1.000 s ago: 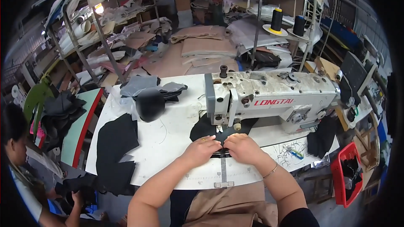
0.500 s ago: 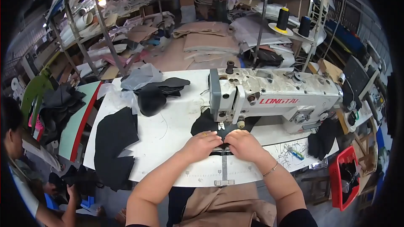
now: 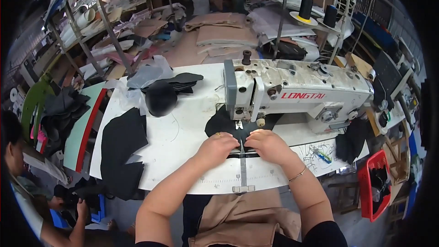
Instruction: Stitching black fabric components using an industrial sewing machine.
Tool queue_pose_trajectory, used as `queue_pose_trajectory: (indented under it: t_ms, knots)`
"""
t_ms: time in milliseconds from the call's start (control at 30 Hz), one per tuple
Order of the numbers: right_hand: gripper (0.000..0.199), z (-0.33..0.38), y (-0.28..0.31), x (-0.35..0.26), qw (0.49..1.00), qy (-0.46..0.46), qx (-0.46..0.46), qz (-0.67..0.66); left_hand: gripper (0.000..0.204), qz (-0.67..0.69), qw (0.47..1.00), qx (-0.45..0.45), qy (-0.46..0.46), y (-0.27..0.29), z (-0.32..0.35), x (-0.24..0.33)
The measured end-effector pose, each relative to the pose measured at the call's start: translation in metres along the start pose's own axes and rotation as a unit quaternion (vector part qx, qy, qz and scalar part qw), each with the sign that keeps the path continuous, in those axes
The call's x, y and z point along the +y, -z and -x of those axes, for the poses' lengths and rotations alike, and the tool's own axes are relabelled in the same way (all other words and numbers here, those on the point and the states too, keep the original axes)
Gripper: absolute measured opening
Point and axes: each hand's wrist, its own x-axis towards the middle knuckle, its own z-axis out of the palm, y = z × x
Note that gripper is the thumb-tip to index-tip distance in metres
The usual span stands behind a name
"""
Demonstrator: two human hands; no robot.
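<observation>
My left hand (image 3: 216, 147) and my right hand (image 3: 269, 145) lie side by side, fingers pressed flat on a black fabric piece (image 3: 219, 125) on the white table (image 3: 183, 137). The fabric runs under the needle of a white sewing machine (image 3: 297, 92) just beyond my fingertips. A thin metal guide strip (image 3: 243, 174) runs between my hands toward the table's front edge. How much of the fabric lies under my hands is hidden.
Stacks of black cut pieces (image 3: 121, 148) lie at the table's left, with a dark rounded form (image 3: 161, 98) and more pieces behind. A red basket (image 3: 376, 185) stands at the right. Another person (image 3: 27, 187) crouches at lower left. Thread cones (image 3: 305, 7) stand behind the machine.
Both hands stay on the black fabric at the needle; only the view has shifted slightly.
</observation>
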Motion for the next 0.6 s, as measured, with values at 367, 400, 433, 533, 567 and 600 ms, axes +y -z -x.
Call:
queue_pose_trajectory:
  t_ms: [367, 400, 433, 533, 567, 600]
  knots:
    - [0.017, -0.001, 0.0, -0.009, 0.999, 0.001, 0.03, -0.034, 0.016, -0.028, 0.998, 0.025, -0.049, -0.003, 0.003, 0.007]
    - [0.017, 0.0, -0.001, -0.009, 0.999, 0.002, 0.031, -0.034, 0.016, -0.029, 0.998, 0.026, -0.05, -0.003, 0.004, 0.007]
    - [0.017, 0.0, -0.001, -0.009, 1.0, 0.006, 0.002, -0.008, 0.017, -0.065, 0.996, -0.002, -0.063, -0.002, 0.005, 0.007]
    - [0.016, 0.001, -0.002, -0.009, 1.0, 0.015, -0.02, 0.017, 0.019, -0.115, 0.989, -0.031, -0.083, 0.002, 0.005, 0.008]
    - [0.015, 0.001, -0.002, -0.008, 1.0, 0.02, -0.014, 0.015, 0.019, -0.129, 0.987, -0.033, -0.089, 0.002, 0.005, 0.008]
    - [0.015, 0.001, -0.002, -0.008, 1.0, 0.021, -0.013, 0.015, 0.019, -0.13, 0.987, -0.032, -0.089, 0.002, 0.005, 0.008]
